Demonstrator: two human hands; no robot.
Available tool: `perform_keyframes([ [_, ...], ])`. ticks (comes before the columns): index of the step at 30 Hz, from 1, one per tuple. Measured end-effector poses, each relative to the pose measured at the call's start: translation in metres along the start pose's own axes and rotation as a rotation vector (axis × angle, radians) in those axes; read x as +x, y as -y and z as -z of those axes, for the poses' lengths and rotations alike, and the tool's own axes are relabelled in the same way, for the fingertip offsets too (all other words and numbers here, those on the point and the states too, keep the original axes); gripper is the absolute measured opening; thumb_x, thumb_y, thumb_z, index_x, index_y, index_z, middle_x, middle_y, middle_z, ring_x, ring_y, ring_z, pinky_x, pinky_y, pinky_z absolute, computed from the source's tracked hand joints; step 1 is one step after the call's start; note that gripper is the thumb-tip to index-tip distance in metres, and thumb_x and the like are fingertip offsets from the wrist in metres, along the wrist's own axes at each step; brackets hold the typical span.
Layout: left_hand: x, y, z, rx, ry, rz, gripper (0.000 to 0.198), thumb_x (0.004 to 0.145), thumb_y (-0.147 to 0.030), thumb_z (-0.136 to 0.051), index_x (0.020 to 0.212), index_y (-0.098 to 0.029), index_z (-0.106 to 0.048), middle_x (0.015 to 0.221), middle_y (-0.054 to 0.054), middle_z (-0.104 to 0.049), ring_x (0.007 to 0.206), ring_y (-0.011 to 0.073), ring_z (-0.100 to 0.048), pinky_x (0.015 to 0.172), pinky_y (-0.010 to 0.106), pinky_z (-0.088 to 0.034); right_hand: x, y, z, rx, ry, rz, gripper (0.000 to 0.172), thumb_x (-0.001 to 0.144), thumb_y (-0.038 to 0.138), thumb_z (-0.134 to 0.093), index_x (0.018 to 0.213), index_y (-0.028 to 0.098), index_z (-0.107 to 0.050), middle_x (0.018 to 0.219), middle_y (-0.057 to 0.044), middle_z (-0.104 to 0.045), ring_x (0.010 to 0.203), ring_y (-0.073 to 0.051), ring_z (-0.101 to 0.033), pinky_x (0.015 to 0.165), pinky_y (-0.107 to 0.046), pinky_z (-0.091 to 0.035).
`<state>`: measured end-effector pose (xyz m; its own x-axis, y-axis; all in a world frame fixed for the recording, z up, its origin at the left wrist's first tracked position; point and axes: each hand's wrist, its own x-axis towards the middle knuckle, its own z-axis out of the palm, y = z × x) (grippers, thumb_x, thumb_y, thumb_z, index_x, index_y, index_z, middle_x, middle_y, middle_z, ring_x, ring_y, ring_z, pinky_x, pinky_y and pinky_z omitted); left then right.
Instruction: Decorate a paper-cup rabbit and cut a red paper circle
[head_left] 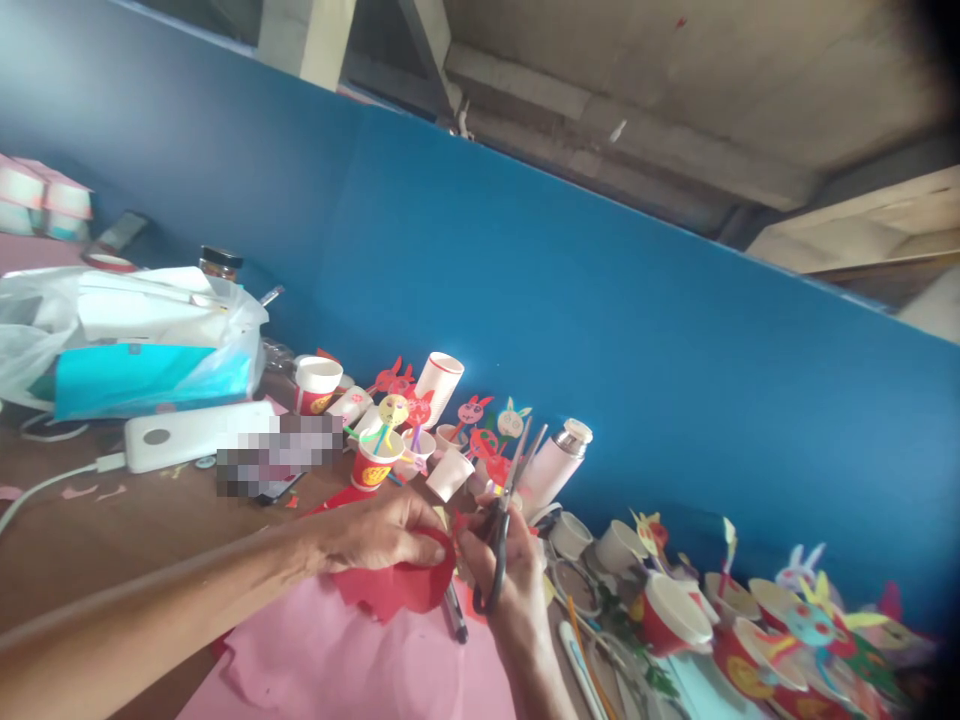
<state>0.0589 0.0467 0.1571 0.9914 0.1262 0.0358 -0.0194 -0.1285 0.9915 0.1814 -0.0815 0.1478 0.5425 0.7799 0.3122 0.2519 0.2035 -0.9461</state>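
Observation:
My left hand (390, 540) is closed on a piece of red paper (401, 588) with an uneven lower edge. Close beside it, my right hand (517, 565) grips a pair of scissors (501, 535) with dark handles, the blades tilted up and slightly apart. The fingertips of my right hand are near the paper's right edge; whether they also pinch it, I cannot tell. Under both hands lie pink sheets (315, 655), and a dark pen (456, 615) rests there below the red paper.
Paper cups (379, 462) with paper animal faces on sticks stand ahead, and more cups (679, 612) crowd the right. A pink flask (555, 465) stands by the blue partition (525, 280). At left are a power bank (199, 432), a phone (281, 460) and a plastic bag (150, 330).

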Motion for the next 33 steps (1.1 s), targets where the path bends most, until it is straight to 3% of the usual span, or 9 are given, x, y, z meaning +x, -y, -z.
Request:
perform_keyframes([
  [4, 0.004, 0.012, -0.003, 0.077, 0.003, 0.014, 0.024, 0.079, -0.033, -0.055, 0.062, -0.016, -0.052, 0.058, -0.003, -0.04, 0.054, 0.0098, -0.032, 0.05, 0.026, -0.02, 0.0, -0.002, -0.004, 0.002, -0.024, -0.026, 0.031, 0.069, 0.029, -0.068, 0.095, 0.021, -0.052, 0.066, 0.005, -0.056, 0.054, -0.01, -0.048, 0.05, -0.019, -0.039],
  [8, 0.005, 0.012, -0.004, 0.09, -0.022, -0.001, 0.031, 0.082, -0.034, -0.052, 0.057, -0.016, -0.045, 0.055, -0.004, -0.035, 0.052, 0.0089, -0.028, 0.05, 0.026, -0.019, 0.004, -0.004, 0.005, 0.041, -0.087, 0.014, 0.032, 0.07, 0.032, -0.068, 0.096, 0.021, -0.052, 0.069, 0.004, -0.056, 0.057, -0.011, -0.05, 0.052, -0.021, -0.041],
  [10, 0.005, 0.01, -0.005, 0.073, -0.061, -0.023, 0.029, 0.081, -0.033, -0.052, 0.059, -0.015, -0.05, 0.056, -0.004, -0.036, 0.053, 0.0087, -0.029, 0.051, 0.025, -0.02, 0.007, -0.005, 0.01, 0.046, -0.144, 0.012, 0.032, 0.069, 0.033, -0.068, 0.093, 0.02, -0.052, 0.067, 0.004, -0.057, 0.058, -0.011, -0.051, 0.053, -0.022, -0.041],
  [12, 0.004, 0.009, -0.005, 0.058, -0.081, -0.04, 0.023, 0.081, -0.031, -0.053, 0.068, -0.014, -0.06, 0.059, -0.003, -0.041, 0.055, 0.009, -0.032, 0.052, 0.024, -0.022, 0.008, -0.007, 0.012, 0.069, -0.115, -0.014, 0.032, 0.068, 0.035, -0.068, 0.091, 0.02, -0.053, 0.064, 0.005, -0.056, 0.055, -0.011, -0.051, 0.051, -0.022, -0.04],
  [16, -0.001, 0.015, -0.006, 0.02, -0.115, -0.087, 0.022, 0.081, -0.028, -0.052, 0.083, -0.013, -0.068, 0.065, 0.0, -0.05, 0.058, 0.0101, -0.039, 0.054, 0.023, -0.026, 0.004, -0.007, 0.001, 0.106, 0.045, -0.01, 0.033, 0.068, 0.033, -0.07, 0.092, 0.019, -0.053, 0.067, 0.004, -0.057, 0.057, -0.011, -0.051, 0.053, -0.021, -0.041],
  [20, -0.015, 0.023, -0.008, -0.039, -0.15, -0.07, 0.024, 0.08, -0.032, -0.055, 0.081, -0.012, -0.068, 0.065, 0.001, -0.054, 0.059, 0.0111, -0.043, 0.055, 0.022, -0.029, -0.005, -0.004, -0.017, 0.048, 0.046, 0.035, 0.031, 0.07, 0.025, -0.069, 0.095, 0.019, -0.051, 0.071, 0.003, -0.059, 0.063, -0.011, -0.053, 0.06, -0.021, -0.043],
  [24, -0.029, 0.031, -0.008, -0.083, -0.217, -0.038, 0.027, 0.077, -0.036, -0.059, 0.078, -0.011, -0.069, 0.066, 0.002, -0.058, 0.059, 0.0119, -0.047, 0.056, 0.022, -0.032, -0.01, -0.012, -0.028, 0.038, 0.131, 0.019, 0.034, 0.07, 0.024, -0.068, 0.098, 0.02, -0.05, 0.079, 0.001, -0.061, 0.069, -0.013, -0.055, 0.063, -0.023, -0.045],
  [30, -0.028, 0.058, -0.007, -0.098, -0.208, -0.05, 0.021, 0.078, -0.03, -0.057, 0.077, -0.013, -0.069, 0.069, 0.003, -0.063, 0.062, 0.0137, -0.052, 0.058, 0.023, -0.035, -0.008, -0.026, -0.042, -0.15, 0.015, 0.076, 0.025, 0.073, 0.02, -0.06, 0.096, 0.02, -0.051, 0.072, 0.002, -0.059, 0.068, -0.014, -0.054, 0.063, -0.024, -0.043],
  [33, -0.028, 0.069, -0.005, -0.13, -0.282, -0.037, 0.022, 0.078, -0.031, -0.058, 0.082, -0.013, -0.071, 0.075, 0.004, -0.067, 0.066, 0.0153, -0.056, 0.062, 0.023, -0.038, -0.003, -0.027, -0.04, -0.134, 0.018, 0.056, 0.026, 0.072, 0.019, -0.059, 0.096, 0.02, -0.05, 0.071, 0.003, -0.057, 0.065, -0.013, -0.053, 0.059, -0.023, -0.042],
])
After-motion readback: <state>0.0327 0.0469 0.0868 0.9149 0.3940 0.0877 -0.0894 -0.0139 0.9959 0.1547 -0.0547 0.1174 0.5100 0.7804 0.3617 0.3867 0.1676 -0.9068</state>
